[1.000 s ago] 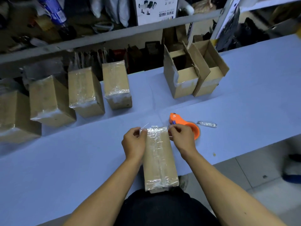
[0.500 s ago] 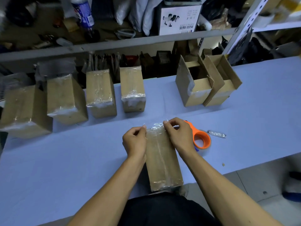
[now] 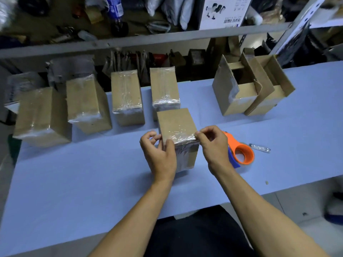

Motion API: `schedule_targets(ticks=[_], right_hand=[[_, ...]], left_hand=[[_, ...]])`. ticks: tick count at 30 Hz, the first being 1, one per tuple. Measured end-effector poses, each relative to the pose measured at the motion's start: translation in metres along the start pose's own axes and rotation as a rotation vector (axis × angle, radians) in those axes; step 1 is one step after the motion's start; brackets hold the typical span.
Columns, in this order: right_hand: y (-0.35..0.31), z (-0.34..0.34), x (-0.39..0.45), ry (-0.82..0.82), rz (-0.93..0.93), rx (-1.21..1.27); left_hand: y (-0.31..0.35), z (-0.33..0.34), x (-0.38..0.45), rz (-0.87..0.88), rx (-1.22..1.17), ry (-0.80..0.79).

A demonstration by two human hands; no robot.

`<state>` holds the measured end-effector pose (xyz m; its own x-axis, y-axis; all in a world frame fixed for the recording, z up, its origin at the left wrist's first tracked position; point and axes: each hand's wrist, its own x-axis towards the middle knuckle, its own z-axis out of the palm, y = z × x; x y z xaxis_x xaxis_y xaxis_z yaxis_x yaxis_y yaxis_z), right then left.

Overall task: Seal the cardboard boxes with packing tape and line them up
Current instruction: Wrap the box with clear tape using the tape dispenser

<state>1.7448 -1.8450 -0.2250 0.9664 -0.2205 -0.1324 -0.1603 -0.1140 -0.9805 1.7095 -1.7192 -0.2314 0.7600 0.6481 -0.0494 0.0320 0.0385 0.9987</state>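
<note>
A small taped cardboard box (image 3: 176,125) stands upright on the blue table (image 3: 83,182), just in front of the sealed row. My left hand (image 3: 159,153) grips its near left edge, thumb on the taped front. My right hand (image 3: 213,145) pinches the tape at its upper right corner. Several sealed boxes stand in a row behind: one (image 3: 164,89) directly behind it, another (image 3: 127,97) to its left, then two more (image 3: 87,104) (image 3: 40,115). An orange tape dispenser (image 3: 241,151) lies right of my right hand.
Two open, unsealed boxes (image 3: 239,89) (image 3: 269,86) stand at the back right. A small silver wrapper (image 3: 259,147) lies right of the dispenser. A cluttered metal shelf (image 3: 148,39) runs behind the table. The table's near edge is at my waist.
The box has been tipped from lying flat toward me to standing upright, farther from me and nearer the row. Both hands moved with it and stay on its taped end.
</note>
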Motion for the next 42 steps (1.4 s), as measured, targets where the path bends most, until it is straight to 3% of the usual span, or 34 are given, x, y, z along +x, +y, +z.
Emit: schedule_targets(ticks=[6, 9, 15, 18, 20, 22, 25, 30, 34, 39, 42], right_hand=[[0.011, 0.006, -0.02, -0.128, 0.079, -0.039], [0.016, 0.008, -0.023, -0.182, 0.064, -0.138], [0.023, -0.012, -0.017, -0.264, -0.027, -0.193], [0.026, -0.023, -0.008, -0.284, 0.069, -0.099], [0.037, -0.033, -0.008, -0.343, 0.145, -0.211], [0.046, -0.041, -0.02, -0.374, 0.202, -0.296], [0.045, -0.039, -0.021, -0.331, 0.294, -0.115], [0.015, -0.044, 0.011, -0.349, 0.142, -0.077], [0.019, -0.044, 0.014, -0.422, 0.041, -0.31], [0.014, -0.052, 0.03, -0.357, 0.026, -0.376], [0.016, -0.058, 0.035, -0.346, -0.045, -0.406]], left_hand=[[-0.017, -0.005, -0.014, -0.254, 0.105, -0.21], [-0.022, -0.009, -0.015, -0.282, 0.141, -0.304], [-0.016, -0.005, -0.021, -0.248, 0.219, -0.218], [-0.014, 0.0, -0.021, -0.303, 0.15, -0.157], [-0.016, 0.002, -0.021, -0.316, 0.125, -0.134], [-0.013, 0.001, -0.022, -0.305, 0.138, -0.193], [-0.007, 0.006, -0.025, -0.316, 0.125, -0.261], [-0.007, 0.024, -0.033, -0.31, 0.144, -0.203], [-0.008, 0.037, -0.037, -0.297, 0.214, -0.214], [-0.011, 0.054, -0.036, -0.271, 0.267, -0.242], [-0.016, 0.062, -0.039, -0.279, 0.27, -0.179]])
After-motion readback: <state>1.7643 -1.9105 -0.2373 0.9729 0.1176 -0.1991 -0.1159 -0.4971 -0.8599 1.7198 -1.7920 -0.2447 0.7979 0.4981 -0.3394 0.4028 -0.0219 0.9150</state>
